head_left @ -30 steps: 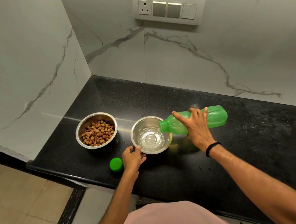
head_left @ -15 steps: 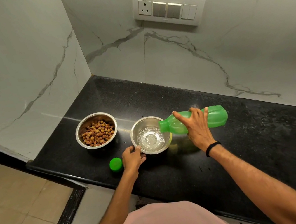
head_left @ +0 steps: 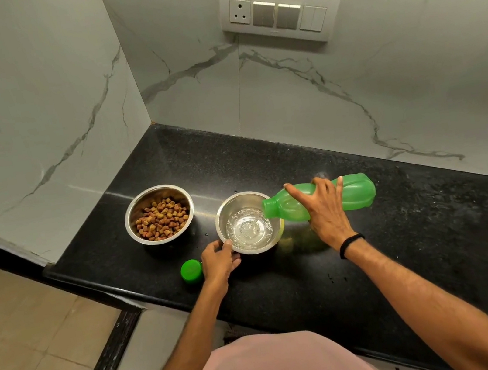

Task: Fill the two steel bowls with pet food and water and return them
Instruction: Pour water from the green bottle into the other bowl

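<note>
Food bowl [head_left: 159,214] is filled with kibble at desk left; cap [head_left: 191,270] is off, just beside the left hand [head_left: 219,260], which pinches the near rim of the water bowl [head_left: 247,222]; right hand [head_left: 324,208] is wrapped round the bottle [head_left: 318,198], tipped flat with its mouth over the rim, water running in. Judged roughly halfway: food done, water bowl only shallow, then recap and return both. Black speckled desk [head_left: 404,239] in a marble-clad corner, switch panel [head_left: 279,11] above, tiled floor at left.
</note>
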